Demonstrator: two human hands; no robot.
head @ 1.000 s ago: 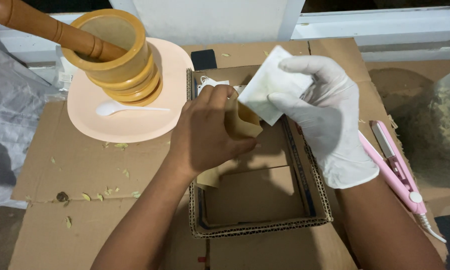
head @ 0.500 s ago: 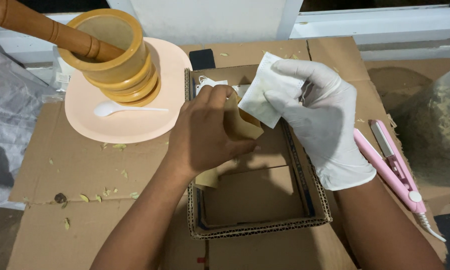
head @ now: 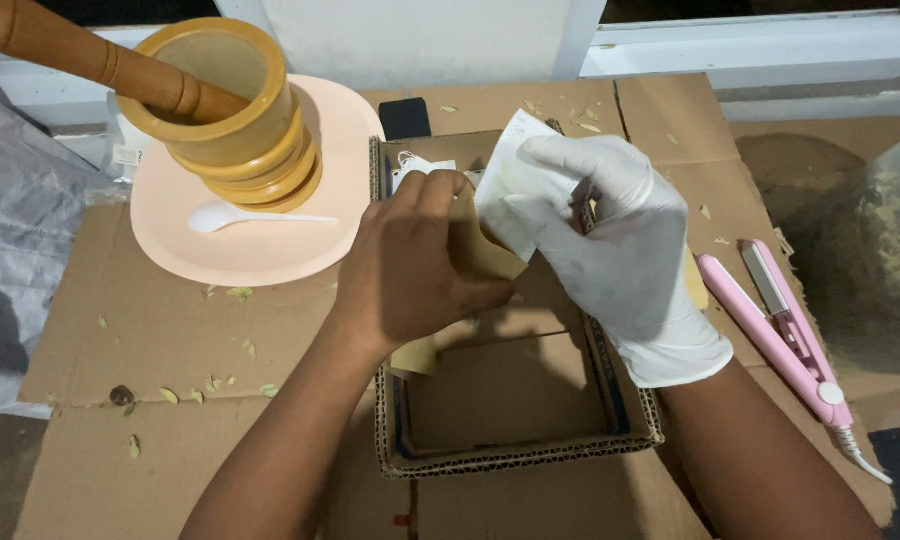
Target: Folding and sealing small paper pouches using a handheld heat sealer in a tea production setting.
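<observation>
Corrugated cardboard forms the shallow box nearest to us; its front compartment lies bare, and we work over its middle. Our left hand, bare, is closed around a brown paper pouch, fingers curled over its upper edge. We judge this grip steadies the pouch while the other hand works at its mouth. Our right hand, in a white glove, pinches a white sachet between thumb and fingers, directly above and touching the pouch. The sachet is tilted, one corner pointing away from us. We cannot tell whether it is entering or leaving the pouch.

To the right, a pink flat iron lies open on the cardboard sheet, near the gloved wrist but apart from it. Dry leaf scraps are scattered over the sheet on the left.

Farther left, a peach plate carries a white spoon and a wooden mortar, with the pestle leaning in it. At the far end of the box, more white sachets lie partly hidden behind both hands. Nothing obstructs the hands; the box walls bound them on each side.
</observation>
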